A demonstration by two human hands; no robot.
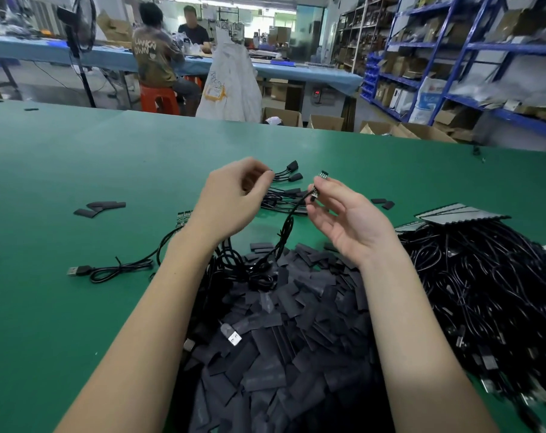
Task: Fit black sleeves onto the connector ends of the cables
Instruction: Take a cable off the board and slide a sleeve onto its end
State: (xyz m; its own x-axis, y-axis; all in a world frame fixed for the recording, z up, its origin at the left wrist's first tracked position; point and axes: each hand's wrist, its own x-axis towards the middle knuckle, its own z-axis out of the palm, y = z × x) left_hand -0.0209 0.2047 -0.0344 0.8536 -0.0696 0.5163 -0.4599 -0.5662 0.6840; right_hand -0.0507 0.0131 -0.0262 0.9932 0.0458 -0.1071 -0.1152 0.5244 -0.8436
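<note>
Sleeve pile [284,345] front, cable heap [471,276] rt block.

Only readable bit is "UNKN OWN" in pale letters on the back of the seated person's brown patterned t-shirt [153,54]; the rest's too blurry.

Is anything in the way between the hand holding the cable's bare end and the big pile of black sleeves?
Only the cable itself. The right hand pinches the bare connector end above the pile of black sleeves; its cable hangs down onto the pile. Otherwise nothing visible blocks it.
</note>
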